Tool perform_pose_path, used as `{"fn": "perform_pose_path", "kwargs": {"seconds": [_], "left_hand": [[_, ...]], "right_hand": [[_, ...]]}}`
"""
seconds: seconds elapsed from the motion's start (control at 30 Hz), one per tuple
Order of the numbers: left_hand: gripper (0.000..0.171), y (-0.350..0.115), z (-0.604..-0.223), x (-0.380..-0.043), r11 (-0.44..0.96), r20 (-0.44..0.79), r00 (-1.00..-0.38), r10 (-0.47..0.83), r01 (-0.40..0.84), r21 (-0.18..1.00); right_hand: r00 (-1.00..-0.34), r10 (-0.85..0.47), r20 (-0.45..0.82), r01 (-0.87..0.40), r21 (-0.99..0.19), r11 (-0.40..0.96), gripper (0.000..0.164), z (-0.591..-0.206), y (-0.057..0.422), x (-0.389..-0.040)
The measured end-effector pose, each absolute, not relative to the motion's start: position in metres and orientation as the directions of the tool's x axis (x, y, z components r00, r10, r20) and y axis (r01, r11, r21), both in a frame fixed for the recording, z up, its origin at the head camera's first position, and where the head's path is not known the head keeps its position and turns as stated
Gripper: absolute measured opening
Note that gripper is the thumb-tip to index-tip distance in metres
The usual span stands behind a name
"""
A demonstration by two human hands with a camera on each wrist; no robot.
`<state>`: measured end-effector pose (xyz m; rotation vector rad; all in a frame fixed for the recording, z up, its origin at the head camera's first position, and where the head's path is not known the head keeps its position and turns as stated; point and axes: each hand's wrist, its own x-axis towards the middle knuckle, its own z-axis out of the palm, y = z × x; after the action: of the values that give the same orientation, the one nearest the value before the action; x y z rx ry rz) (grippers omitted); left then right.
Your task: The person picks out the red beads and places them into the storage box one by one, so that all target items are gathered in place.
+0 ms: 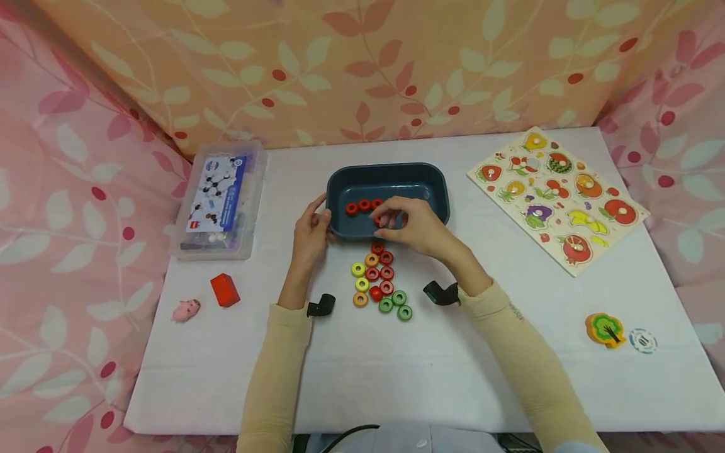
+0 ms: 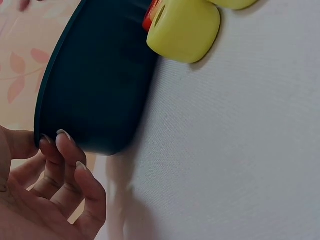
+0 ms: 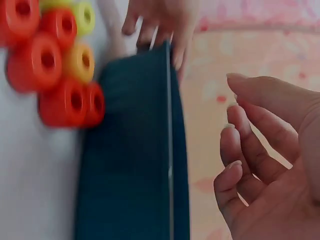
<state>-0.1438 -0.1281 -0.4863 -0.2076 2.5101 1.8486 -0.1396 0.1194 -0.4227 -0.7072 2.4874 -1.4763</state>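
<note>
A dark blue tray (image 1: pixel 391 171) stands on the white table with several red rings (image 1: pixel 364 205) inside it, in a row. My left hand (image 1: pixel 311 236) pinches the tray's left end, thumb at the rim and fingers against the outer wall in the left wrist view. Over the tray's front right part is my right hand (image 1: pixel 412 223), fingers loosely bent with nothing visible between them in the right wrist view. In the head view its fingertips overlap a red ring. Before the tray lie several loose rings: yellow (image 1: pixel 358 269), orange (image 1: pixel 360 299), green (image 1: pixel 404 313) and red (image 1: pixel 386 273).
At the left are a clear plastic box (image 1: pixel 247 207), a red block (image 1: pixel 224 290) and a pink pig figure (image 1: pixel 185 310). A fruit puzzle board (image 1: pixel 498 189) lies back right. A tree-shaped piece (image 1: pixel 605 330) and a round sticker (image 1: pixel 643 341) lie front right. Patterned curtains surround the table.
</note>
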Motion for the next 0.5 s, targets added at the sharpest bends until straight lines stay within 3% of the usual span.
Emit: {"fn": "perform_pose_path", "kwargs": {"seconds": [0.1, 0.33, 0.5], "left_hand": [[0.041, -0.128, -0.486, -0.143, 0.291, -0.09, -0.991, -0.095, -0.114, 0.95], [0.041, -0.129, -0.487, -0.143, 0.281, -0.078, -0.992, -0.095, -0.102, 0.954], [0.04, -0.129, -0.487, -0.144, 0.283, -0.08, -0.992, -0.095, -0.104, 0.953]], "right_hand": [[-0.836, -0.542, 0.089, -0.333, -0.867, 0.371, 0.028, -0.421, 0.115, -0.125], [-0.67, -0.726, -0.156, -0.249, -0.874, 0.418, 0.042, -0.441, 0.111, -0.105], [-0.681, -0.713, -0.165, -0.281, -0.841, 0.463, 0.043, -0.458, 0.121, -0.105]]}}
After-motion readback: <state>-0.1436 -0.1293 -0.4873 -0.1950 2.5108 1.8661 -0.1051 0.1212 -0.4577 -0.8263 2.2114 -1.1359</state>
